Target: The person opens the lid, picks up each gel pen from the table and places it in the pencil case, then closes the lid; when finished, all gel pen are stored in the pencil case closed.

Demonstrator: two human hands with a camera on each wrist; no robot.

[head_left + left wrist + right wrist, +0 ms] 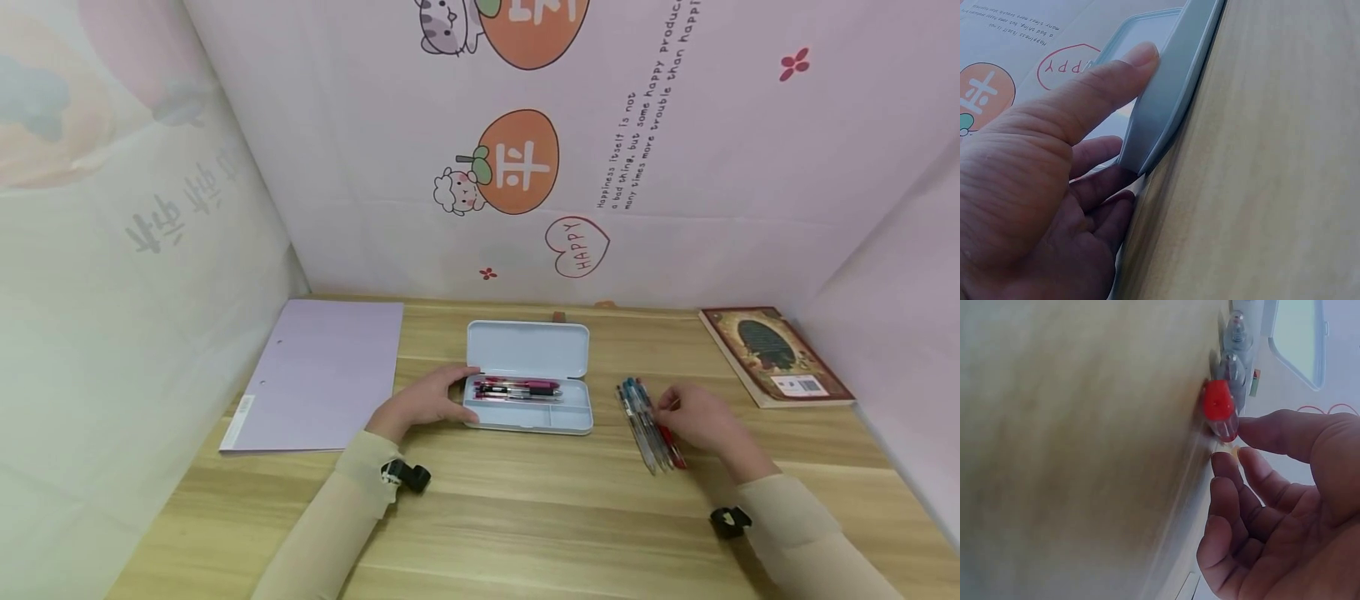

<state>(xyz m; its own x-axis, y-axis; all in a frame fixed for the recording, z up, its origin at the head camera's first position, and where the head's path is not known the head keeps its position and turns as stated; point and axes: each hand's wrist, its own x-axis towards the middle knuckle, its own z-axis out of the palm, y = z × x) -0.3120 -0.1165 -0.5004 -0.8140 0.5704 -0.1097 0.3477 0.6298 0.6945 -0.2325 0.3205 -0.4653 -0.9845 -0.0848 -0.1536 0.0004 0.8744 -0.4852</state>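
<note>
red pen (672, 448) just beside right hand (697, 421), by thumb

Two hands (426, 398), one pencil case (528, 350), one book (772, 354), one pad (330, 367) and several pens (641, 423) appear

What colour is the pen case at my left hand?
The pen case is pale blue; the head view shows it best.

The pencil case (1170, 94) — left wrist view — runs off-frame.
</note>
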